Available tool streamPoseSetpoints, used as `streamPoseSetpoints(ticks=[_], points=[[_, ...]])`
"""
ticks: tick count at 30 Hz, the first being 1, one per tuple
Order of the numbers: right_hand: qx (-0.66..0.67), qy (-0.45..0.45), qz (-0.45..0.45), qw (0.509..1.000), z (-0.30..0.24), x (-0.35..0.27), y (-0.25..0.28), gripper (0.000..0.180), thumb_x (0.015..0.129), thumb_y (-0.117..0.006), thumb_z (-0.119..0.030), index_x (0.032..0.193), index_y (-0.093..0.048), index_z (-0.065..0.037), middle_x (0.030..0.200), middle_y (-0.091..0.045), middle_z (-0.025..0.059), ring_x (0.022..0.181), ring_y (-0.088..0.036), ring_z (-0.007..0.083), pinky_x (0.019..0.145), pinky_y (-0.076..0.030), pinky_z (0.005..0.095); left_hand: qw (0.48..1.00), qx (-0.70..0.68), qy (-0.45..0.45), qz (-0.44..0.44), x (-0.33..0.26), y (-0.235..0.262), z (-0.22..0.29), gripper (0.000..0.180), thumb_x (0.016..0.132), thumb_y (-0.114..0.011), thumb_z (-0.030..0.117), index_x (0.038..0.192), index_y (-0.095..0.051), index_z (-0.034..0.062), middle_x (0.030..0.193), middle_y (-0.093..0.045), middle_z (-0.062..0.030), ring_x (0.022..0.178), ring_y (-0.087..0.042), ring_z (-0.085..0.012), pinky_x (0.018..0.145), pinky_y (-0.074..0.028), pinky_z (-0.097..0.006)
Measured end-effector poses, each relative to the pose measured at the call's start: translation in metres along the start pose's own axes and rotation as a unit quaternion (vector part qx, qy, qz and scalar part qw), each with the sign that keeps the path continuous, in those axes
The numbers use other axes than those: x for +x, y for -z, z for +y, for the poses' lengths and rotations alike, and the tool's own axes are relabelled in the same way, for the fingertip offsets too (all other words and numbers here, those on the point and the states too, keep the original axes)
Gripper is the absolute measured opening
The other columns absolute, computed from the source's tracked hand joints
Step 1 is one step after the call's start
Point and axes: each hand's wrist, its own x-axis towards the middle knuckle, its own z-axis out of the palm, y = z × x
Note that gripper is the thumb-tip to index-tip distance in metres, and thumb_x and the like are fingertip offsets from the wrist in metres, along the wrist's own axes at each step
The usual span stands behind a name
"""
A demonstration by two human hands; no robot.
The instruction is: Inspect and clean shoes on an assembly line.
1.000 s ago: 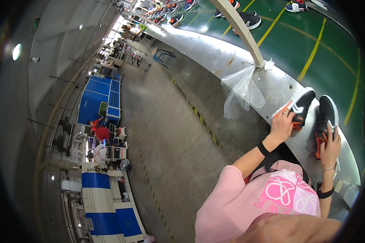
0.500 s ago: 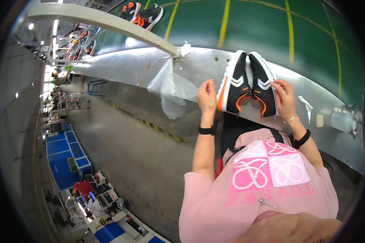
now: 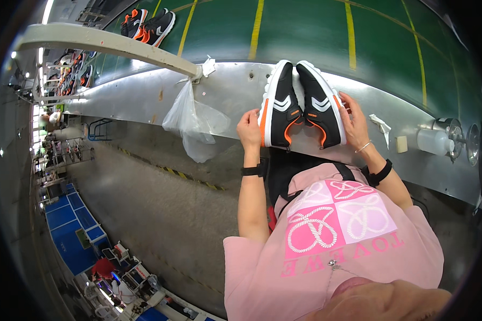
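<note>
A pair of black sneakers with white soles and orange trim lies side by side on the metal ledge, toes pointing away from me. My left hand [image 3: 249, 130] is closed, its curled fingers against the outer sole of the left sneaker [image 3: 280, 109]. On the other side, my right hand [image 3: 354, 123] grips the outer edge of the right sneaker [image 3: 321, 107], fingers along its sole. The toes lean toward each other, while the heels stand slightly apart. The undersides of both shoes and some of my fingertips are hidden.
Beyond the metal ledge [image 3: 230, 88] runs a green conveyor belt [image 3: 305, 32] with yellow lines, carrying more sneakers [image 3: 158, 28] at far left. A clear plastic bag [image 3: 190, 125] hangs from a pale metal bar [image 3: 112, 45]. At right sit crumpled paper [image 3: 381, 127], a yellowish block [image 3: 401, 144] and a white bottle [image 3: 432, 142].
My left hand has come in against the left sneaker's sole. My right hand has shifted from the right sneaker's upper to its outer side. The whole view has moved slightly.
</note>
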Motion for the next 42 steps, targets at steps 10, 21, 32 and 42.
streamPoseSetpoints(ticks=[10,21,32,42], points=[[0.098,-0.092,-0.018,0.991,0.016,-0.002,-0.005,0.041,0.103,-0.051,-0.028,0.139,-0.053,-0.008,0.119,-0.066,0.0153,0.103,-0.063,0.0231,0.091,-0.049,0.0342,1.000,-0.024,0.018,-0.010,-0.001,0.000,-0.002,0.030,0.098,-0.054,0.019,0.107,-0.071,-0.0053,0.096,-0.073,-0.0127,0.090,-0.067,-0.0181,0.082,-0.051,-0.030],[0.080,-0.141,-0.061,0.985,0.004,0.001,0.002,0.046,0.104,-0.045,-0.038,0.139,-0.052,-0.008,0.127,-0.064,0.0161,0.116,-0.062,0.0287,0.100,-0.045,0.0354,0.998,-0.058,0.028,-0.022,0.005,0.001,-0.013,0.028,0.099,-0.056,0.019,0.107,-0.072,-0.0035,0.090,-0.070,-0.0067,0.084,-0.061,-0.0135,0.077,-0.049,-0.029],[0.080,-0.164,-0.067,0.981,0.005,0.002,0.000,0.048,0.104,-0.047,-0.040,0.141,-0.051,-0.010,0.128,-0.064,0.0163,0.117,-0.062,0.0287,0.100,-0.045,0.0351,0.992,-0.075,0.035,-0.091,0.010,0.005,-0.021,0.043,0.104,-0.054,0.033,0.119,-0.066,-0.0051,0.103,-0.070,-0.0057,0.092,-0.064,-0.0119,0.081,-0.051,-0.026],[0.156,-0.209,-0.073,0.963,0.014,0.003,0.000,0.047,0.103,-0.053,-0.038,0.143,-0.051,-0.013,0.126,-0.065,0.0151,0.110,-0.064,0.0218,0.095,-0.048,0.0319,0.964,-0.098,0.050,-0.242,0.001,0.009,0.012,0.063,0.095,-0.070,0.025,0.145,-0.043,-0.0022,0.116,-0.065,-0.0141,0.103,-0.062,-0.0161,0.087,-0.050,-0.029]])
